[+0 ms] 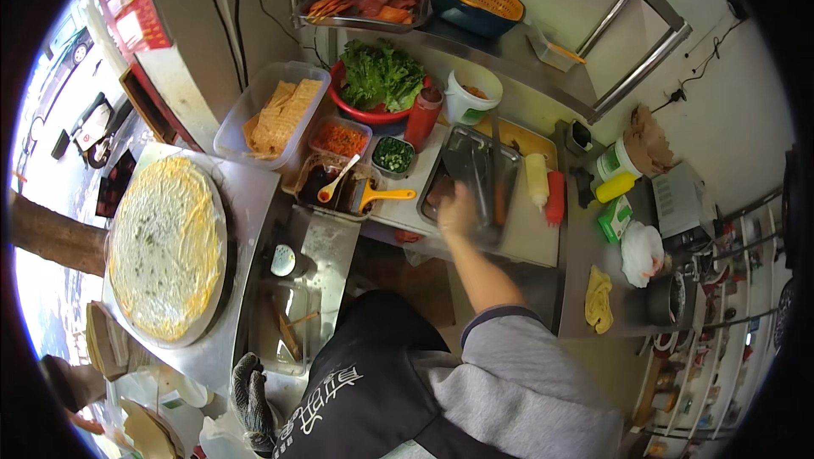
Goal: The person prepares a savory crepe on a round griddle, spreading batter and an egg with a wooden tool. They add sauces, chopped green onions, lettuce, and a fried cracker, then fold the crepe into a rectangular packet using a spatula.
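My left hand (254, 400), in a grey knit glove, is at the lower left beside the steel counter, fingers curled; what they hold, if anything, is hidden. My right hand (456, 209) reaches into a steel tray (514, 162) at the centre, over a brownish item, its fingers blurred. Long metal tools (482, 179) lie in that tray. Just left are a yellow-handled brush (386, 195) in a sauce container and a white spoon (337, 183). A round griddle on the left bears a pale crepe (165, 247) with egg and green bits.
Behind stand lettuce (377, 77), wafers (284, 115), a red bottle (422, 120) and a white tub (471, 90). A steel shelf (636, 26) overhangs them. Two squeeze bottles (537, 179) lie right of the tray. The right counter (585, 281) holds a yellow cloth (599, 298) and bags.
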Available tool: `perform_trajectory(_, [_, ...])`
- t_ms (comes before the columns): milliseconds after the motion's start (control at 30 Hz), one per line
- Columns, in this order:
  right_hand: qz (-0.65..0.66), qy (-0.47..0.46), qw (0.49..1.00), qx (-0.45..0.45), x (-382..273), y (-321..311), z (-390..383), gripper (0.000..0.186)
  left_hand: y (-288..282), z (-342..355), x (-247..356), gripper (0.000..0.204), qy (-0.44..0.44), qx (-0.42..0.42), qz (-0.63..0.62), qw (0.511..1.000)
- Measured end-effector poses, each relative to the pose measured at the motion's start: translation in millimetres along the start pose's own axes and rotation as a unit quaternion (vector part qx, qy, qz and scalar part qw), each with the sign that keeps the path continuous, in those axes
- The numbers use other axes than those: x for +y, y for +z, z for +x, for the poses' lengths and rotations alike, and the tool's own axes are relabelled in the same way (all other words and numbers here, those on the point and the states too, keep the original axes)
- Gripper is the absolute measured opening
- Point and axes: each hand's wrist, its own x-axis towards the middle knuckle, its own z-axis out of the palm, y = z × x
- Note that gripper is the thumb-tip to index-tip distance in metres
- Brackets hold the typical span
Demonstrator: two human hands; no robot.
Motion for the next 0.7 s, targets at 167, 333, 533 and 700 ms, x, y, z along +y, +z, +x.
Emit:
perform_trajectory(167, [-0.080, 0.185, 0.951, -0.235, 47.5, -1.1, 36.1, 0.046, 23.0, 33.5, 16.2, 0.032, 0.000, -0.027, 0.030, 0.999])
perform_trajectory(333, [-0.130, 0.120, 0.948, -0.264, 29.0, 10.3, 58.7, 0.043, 43.2, 61.7, 47.6, 0.029, 0.048, -0.084, 0.190, 0.977])
perform_trajectory(533, [0.122, 0.122, 0.976, -0.131, -17.0, -6.7, 32.1, 0.033, 46.3, 65.4, 53.9, 0.028, 0.075, -0.039, 0.194, 0.977])
perform_trajectory(700, [0.298, 0.067, 0.940, -0.150, -62.9, -32.4, -1.8, 0.032, 48.6, 54.3, 38.4, 0.028, 0.056, -0.037, 0.162, 0.984])
